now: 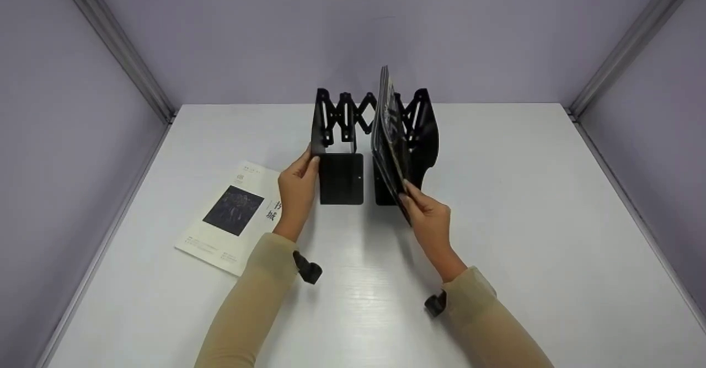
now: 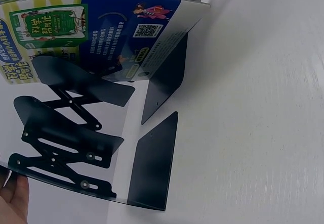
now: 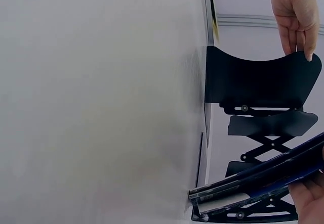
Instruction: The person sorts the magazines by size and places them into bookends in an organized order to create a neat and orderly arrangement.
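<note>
A black expandable book rack (image 1: 342, 180) with a scissor lattice stands on the table. My left hand (image 1: 298, 188) pinches the upright left end plate (image 3: 258, 82) at its edge, thumb on one side and fingers on the other. My right hand (image 1: 430, 219) grips a few thin books (image 1: 390, 131) by their near edges. They stand tilted inside the rack near its right end plate (image 1: 426, 131), with their lower edges by the right base plate. Blue, yellow and green covers of the books (image 2: 131, 37) show in the left wrist view.
On the white table (image 1: 551, 219), a pale book (image 1: 234, 211) with a dark square picture lies flat to the left, partly behind my left hand and sleeve. Pale lilac walls (image 1: 265, 31) enclose the back and both sides of the table.
</note>
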Tool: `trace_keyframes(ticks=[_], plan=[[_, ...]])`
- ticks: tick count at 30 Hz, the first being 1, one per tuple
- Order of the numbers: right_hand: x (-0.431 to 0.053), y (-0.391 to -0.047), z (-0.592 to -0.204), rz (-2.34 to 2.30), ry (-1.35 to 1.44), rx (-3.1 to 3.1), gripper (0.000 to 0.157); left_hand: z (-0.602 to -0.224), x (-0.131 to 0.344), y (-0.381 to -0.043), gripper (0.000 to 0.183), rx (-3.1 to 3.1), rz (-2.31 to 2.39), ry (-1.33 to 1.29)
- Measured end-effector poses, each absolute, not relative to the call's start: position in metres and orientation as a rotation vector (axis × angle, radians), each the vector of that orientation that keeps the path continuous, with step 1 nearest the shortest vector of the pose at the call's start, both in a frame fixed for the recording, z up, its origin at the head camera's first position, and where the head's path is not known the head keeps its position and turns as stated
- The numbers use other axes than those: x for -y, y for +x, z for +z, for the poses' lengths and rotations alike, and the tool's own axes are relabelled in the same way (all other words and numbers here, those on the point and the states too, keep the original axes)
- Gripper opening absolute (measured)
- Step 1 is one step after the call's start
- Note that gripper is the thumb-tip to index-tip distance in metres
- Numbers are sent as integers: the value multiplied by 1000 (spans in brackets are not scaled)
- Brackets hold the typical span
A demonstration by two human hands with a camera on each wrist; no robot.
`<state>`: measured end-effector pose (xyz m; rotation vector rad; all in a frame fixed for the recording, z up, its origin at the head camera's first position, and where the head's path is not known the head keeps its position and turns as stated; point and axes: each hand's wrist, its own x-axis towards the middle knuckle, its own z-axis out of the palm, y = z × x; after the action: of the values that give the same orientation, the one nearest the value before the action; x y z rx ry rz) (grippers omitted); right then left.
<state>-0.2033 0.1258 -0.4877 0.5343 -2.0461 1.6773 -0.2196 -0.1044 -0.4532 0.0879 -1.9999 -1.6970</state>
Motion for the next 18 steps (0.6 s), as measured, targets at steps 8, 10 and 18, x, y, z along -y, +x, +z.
trace_keyframes(ticks=[8, 10, 18], plan=[[-133, -203, -487, 1587, 669, 2106, 30, -452, 104, -220, 33, 2005, -1694, 90], [-136, -204, -486, 1580, 687, 2138, 31, -452, 104, -220, 33, 2000, -1700, 91], [-144, -203, -482, 1634, 605, 2229, 28, -452, 104, -220, 33, 2003, -1698, 111]])
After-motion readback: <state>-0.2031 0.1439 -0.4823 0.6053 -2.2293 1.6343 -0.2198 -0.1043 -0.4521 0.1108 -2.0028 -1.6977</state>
